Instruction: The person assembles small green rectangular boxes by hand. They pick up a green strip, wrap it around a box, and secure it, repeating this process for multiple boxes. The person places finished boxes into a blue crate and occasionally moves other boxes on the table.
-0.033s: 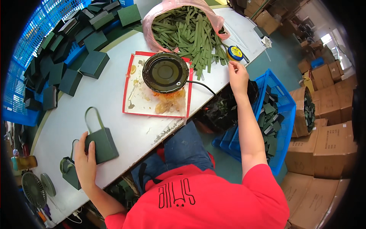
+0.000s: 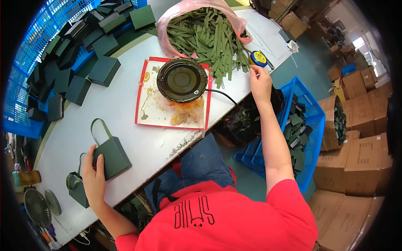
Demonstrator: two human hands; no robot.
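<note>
- Near the left end of the white table (image 2: 125, 125), the person's left hand (image 2: 94, 175) lies flat, fingers spread, on the lower edge of a dark green box-shaped bag (image 2: 112, 157); it presses on the bag and does not pinch it.
- That bag lies on its side on the tabletop, a plain matte green with a thin loop handle of the same colour arching up toward the middle of the table.
- Just left of the hand, a second green bag (image 2: 76, 188) of the same kind sits at the table's near edge, its handle curled beside it.
- Across the table, the right hand (image 2: 260, 81) reaches to the far right edge, fingertips drawn together at a small round blue and yellow object (image 2: 258, 58); whether the fingers actually close on it cannot be told.
- Between the two hands, a red-rimmed tray (image 2: 148, 115) holds a round black pot (image 2: 182, 79) with amber drips spilled on the tray below it, and a black cord runs off from the pot to the right.
- Behind the pot, a pink plastic bag (image 2: 184, 10) spills a heap of green strips (image 2: 205, 37) onto the table.
- Along the far left, many flat dark green boxes (image 2: 67, 79) are stacked on the table and in a blue crate (image 2: 16, 100).
- Below the right arm, another blue crate (image 2: 312, 125) on the floor holds green pieces, with cardboard cartons (image 2: 360, 159) beside it.
</note>
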